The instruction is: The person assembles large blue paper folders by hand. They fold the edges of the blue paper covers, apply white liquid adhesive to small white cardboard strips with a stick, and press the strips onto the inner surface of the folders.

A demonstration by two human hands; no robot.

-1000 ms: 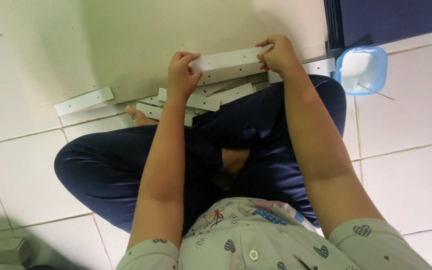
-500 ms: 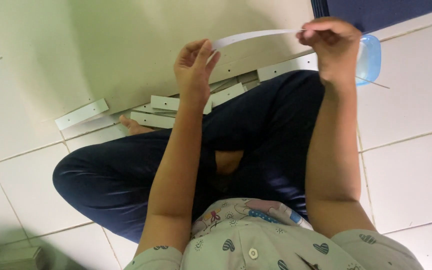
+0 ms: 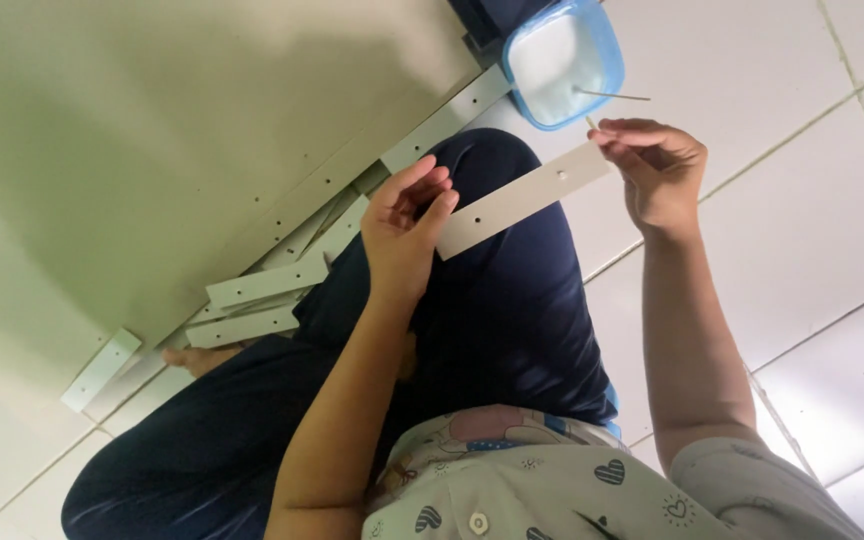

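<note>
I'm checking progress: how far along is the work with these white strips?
Done: nothing looks finished. In hand: one punched white strip is raised between the left hand and the right hand, near the blue tub. Left: a pile of strips lies on the floor by the knee.

A long, flat, pale grey-white strip [image 3: 524, 199] with small holes punched along it was held in the air above the person's dark-trousered lap, tilted with its right end higher, pinched at both ends between the fingers.
</note>
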